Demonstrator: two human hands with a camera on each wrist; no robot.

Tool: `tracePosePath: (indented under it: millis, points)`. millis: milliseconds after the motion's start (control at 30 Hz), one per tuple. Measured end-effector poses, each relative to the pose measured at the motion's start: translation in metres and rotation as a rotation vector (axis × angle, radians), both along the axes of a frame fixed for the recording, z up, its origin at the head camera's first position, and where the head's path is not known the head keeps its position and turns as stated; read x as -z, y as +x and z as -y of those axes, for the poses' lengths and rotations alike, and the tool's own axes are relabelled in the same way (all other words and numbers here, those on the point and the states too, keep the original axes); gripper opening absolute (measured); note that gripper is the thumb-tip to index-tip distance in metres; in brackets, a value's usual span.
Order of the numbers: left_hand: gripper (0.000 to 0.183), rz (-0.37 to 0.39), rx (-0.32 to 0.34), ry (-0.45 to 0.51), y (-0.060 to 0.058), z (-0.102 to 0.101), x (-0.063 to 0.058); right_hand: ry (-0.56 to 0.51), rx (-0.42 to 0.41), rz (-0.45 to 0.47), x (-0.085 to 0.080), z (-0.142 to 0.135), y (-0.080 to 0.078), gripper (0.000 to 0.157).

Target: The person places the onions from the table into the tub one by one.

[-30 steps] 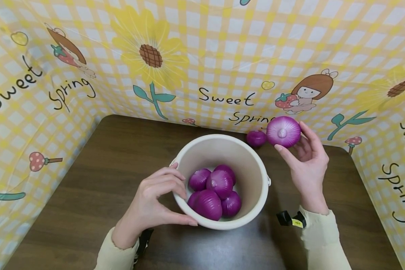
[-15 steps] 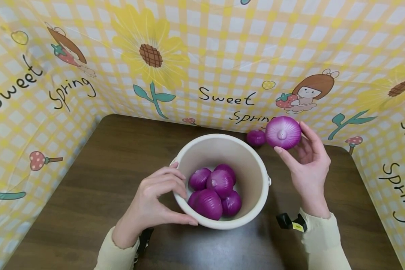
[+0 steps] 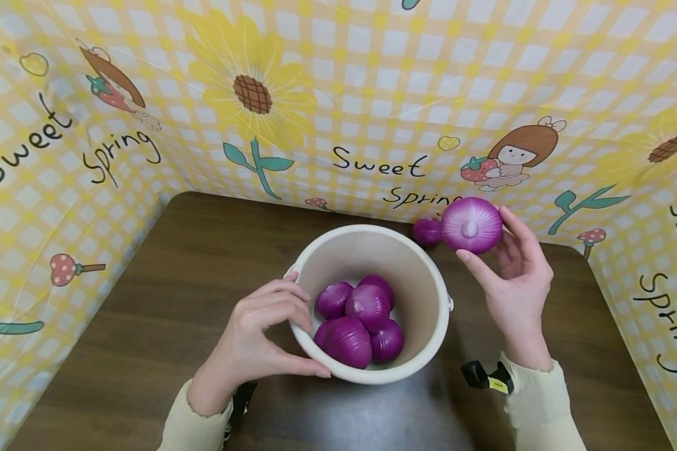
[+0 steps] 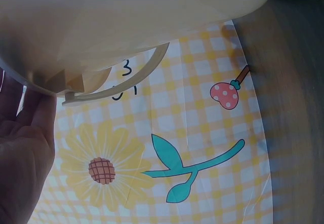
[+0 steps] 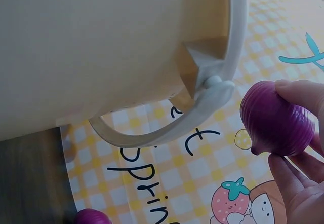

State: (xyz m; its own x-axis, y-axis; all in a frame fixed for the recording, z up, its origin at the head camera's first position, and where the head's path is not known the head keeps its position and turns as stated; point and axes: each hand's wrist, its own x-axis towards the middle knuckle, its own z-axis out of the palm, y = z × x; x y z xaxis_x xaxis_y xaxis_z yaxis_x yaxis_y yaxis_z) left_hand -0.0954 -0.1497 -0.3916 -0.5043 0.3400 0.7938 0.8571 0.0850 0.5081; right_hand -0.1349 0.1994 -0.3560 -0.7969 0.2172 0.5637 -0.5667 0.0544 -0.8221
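Note:
A cream bucket stands on the table with several purple onions inside it. My left hand grips the bucket's left rim, fingers over the edge and thumb along the front. To the right of the bucket, my right hand holds a purple onion in the air between thumb and fingers. The right wrist view shows this onion from the side, apart from the bucket wall. Another onion lies on the table behind the bucket, partly hidden by the held one.
The dark wooden table runs back to a yellow checked cloth that hangs behind and on both sides. The bucket's handle hangs down at its far side.
My right hand has brought the held onion slightly left and down, toward the bucket. The left hand and the bucket stay as they were.

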Motion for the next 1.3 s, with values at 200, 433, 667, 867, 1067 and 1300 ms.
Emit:
tracePosePath:
  millis: [200,433,667,867,1067,1300]
  points:
    - [0.048,0.005,-0.006,-0.005,0.001,0.0,0.001,-0.015,-0.022,-0.022,0.001,0.001,0.001,0.075]
    - [0.048,0.001,-0.008,-0.007,0.0,0.001,0.001,-0.029,-0.04,-0.043,-0.001,0.004,0.004,0.076]
    - [0.048,-0.002,-0.01,-0.01,0.0,0.001,0.002,-0.024,-0.044,-0.049,-0.003,0.007,0.007,0.077]
    - [0.048,-0.006,-0.008,-0.009,0.0,0.001,0.001,-0.017,-0.058,-0.061,-0.005,0.008,0.01,0.078]
    - [0.048,-0.004,-0.005,-0.005,0.0,0.001,0.001,-0.009,-0.068,-0.059,-0.008,0.01,0.012,0.078]
    - [0.048,0.0,-0.002,-0.002,0.0,0.0,0.001,-0.008,-0.076,-0.063,-0.009,0.011,0.015,0.077]
